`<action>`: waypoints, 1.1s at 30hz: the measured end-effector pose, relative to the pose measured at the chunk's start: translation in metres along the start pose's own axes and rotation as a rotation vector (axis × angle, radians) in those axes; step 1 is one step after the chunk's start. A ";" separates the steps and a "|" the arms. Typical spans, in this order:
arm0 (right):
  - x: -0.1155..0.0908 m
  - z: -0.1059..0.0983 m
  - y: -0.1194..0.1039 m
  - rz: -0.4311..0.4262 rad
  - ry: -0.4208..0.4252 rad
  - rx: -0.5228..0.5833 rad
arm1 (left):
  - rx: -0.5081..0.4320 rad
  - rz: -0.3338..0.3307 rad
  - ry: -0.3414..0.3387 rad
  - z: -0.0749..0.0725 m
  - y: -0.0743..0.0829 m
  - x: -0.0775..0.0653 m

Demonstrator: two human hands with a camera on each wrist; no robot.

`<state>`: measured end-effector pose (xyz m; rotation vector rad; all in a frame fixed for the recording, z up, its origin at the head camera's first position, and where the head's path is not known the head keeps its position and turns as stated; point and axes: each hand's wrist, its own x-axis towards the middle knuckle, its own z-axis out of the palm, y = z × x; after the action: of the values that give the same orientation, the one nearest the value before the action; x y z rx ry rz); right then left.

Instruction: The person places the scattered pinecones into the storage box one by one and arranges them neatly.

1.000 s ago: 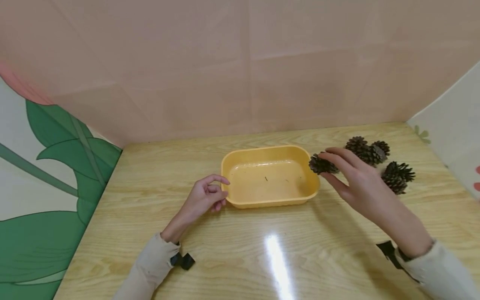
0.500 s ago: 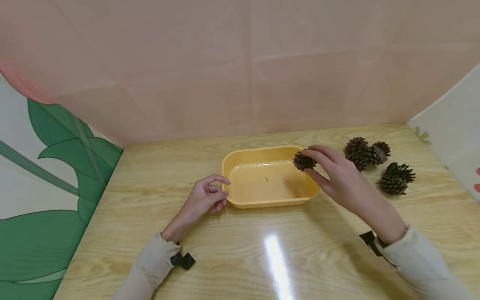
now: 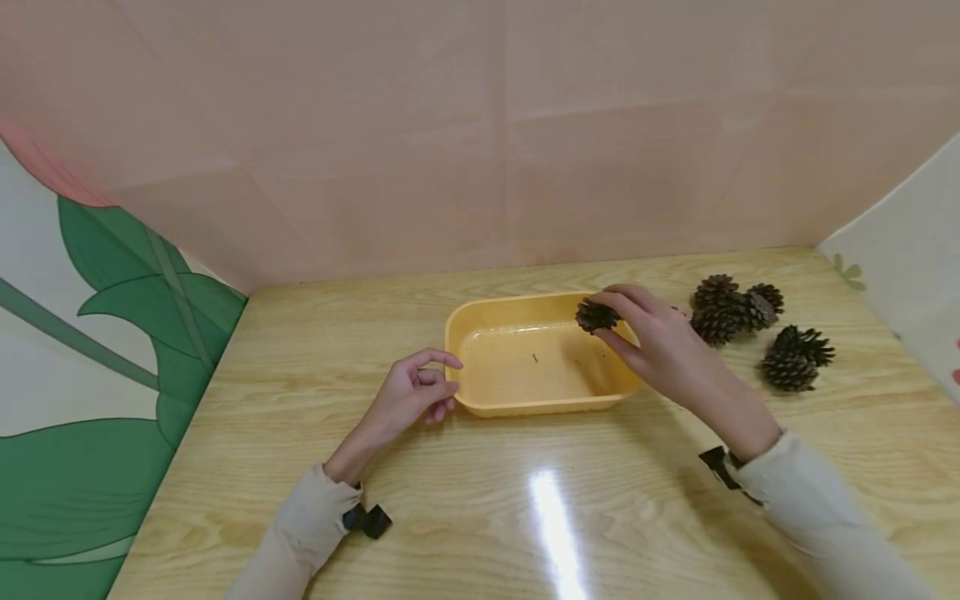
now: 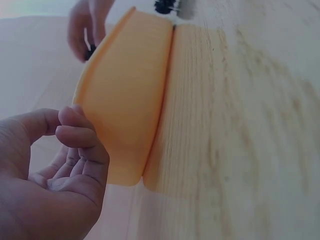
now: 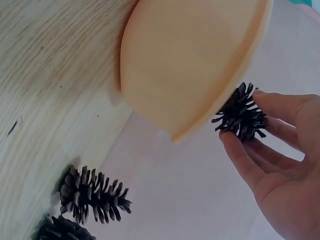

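A dark brown pine cone [image 3: 596, 316] is pinched between the thumb and fingers of my right hand [image 3: 663, 342]. That hand holds it over the right end of a yellow plastic basin [image 3: 540, 407], above the basin's floor. In the right wrist view the held pine cone [image 5: 242, 115] shows beside the basin's rim. At the basin's left end, my left hand [image 3: 412, 387] grips the rim with thumb and index finger. The left wrist view shows those curled fingers [image 4: 80, 135] against the basin's outer wall [image 4: 130, 90].
Several pine cones [image 3: 738, 310] lie in a cluster at the table's back right. Others [image 3: 795, 358] lie nearer, to the right of my right hand. The wooden table [image 3: 465, 508] meets a pink-beige wall [image 3: 375, 167] behind. Tiny dark bits lie inside the basin.
My right hand has carried the pine cone leftward from beside the basin's right rim to over its inside. My left hand has stayed at the left rim.
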<state>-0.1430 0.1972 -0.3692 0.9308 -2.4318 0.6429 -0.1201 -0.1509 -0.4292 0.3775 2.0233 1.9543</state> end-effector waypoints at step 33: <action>-0.003 0.033 0.023 0.114 -0.147 -0.010 | -0.073 0.004 0.029 0.004 -0.003 -0.002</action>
<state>-0.1654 0.1955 -0.4030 0.8686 -2.6311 0.6212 -0.1167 -0.1478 -0.4327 0.3385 1.9629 2.0412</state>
